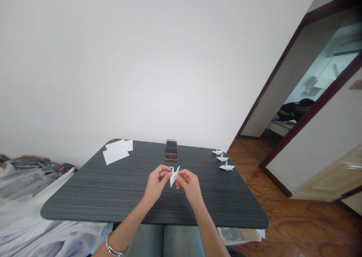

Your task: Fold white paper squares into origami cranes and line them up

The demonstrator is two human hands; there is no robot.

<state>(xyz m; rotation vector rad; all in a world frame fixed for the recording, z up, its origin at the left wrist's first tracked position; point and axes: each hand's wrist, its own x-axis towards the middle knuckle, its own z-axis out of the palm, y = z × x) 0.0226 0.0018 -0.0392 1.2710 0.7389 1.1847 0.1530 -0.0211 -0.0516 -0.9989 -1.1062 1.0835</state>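
The left hand and right hand pinch a white origami crane between their fingers, above a dark wood-grain table. White paper sheets lie near the table's far left corner, a smartphone lies face-up by the far edge, and three small paper cranes stand at the far right.

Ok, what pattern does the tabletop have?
The tabletop has dark grey fine streaks, clearest in the head view.
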